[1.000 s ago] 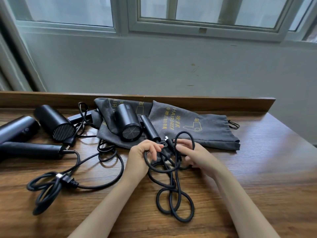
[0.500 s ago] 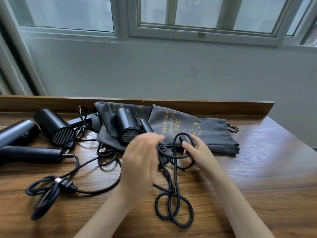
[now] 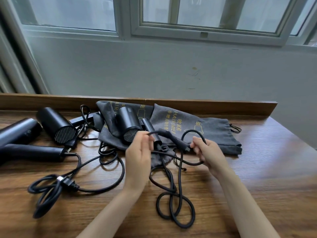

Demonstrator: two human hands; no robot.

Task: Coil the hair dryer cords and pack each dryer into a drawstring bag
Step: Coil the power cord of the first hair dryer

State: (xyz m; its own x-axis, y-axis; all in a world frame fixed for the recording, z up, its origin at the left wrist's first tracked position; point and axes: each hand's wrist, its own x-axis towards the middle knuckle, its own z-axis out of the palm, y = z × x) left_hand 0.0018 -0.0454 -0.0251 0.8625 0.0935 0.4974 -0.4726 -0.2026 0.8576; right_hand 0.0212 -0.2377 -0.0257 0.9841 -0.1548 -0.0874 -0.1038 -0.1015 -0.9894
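Cord (image 3: 169,135), black, is stretched in the air between your two hands above the wooden table (image 3: 265,177), just on the near side of the middle dryer (image 3: 128,123). Your left hand (image 3: 138,157) pinches the cord between thumb and fingertips. Your right hand (image 3: 211,154) has its fingers curled round a small loop of the same cord, which rises over the fingers and passes back beneath the hand. The span between the two hands is motion-blurred, so its exact shape beside the right fingertips cannot be told. From the hands the slack falls to the near part of the table and lies there in loose, overlapping loops. The middle dryer lies on its side with its grille toward you, resting on grey drawstring bags (image 3: 216,134) printed in yellow. The bags are spread flat along the far ledge (image 3: 223,107), and one of them extends to the right past your right hand. To the left lies the left dryer (image 3: 54,126), its ribbed grille also turned toward you. Beside it is the far-left dryer (image 3: 17,133), partly cut off by the frame edge. A second cord (image 3: 45,200) lies in a loose bundle at near left, with its plug (image 3: 67,183) resting on the bundle. Beyond the ledge stand a grey wall (image 3: 154,71) and a window (image 3: 205,12).
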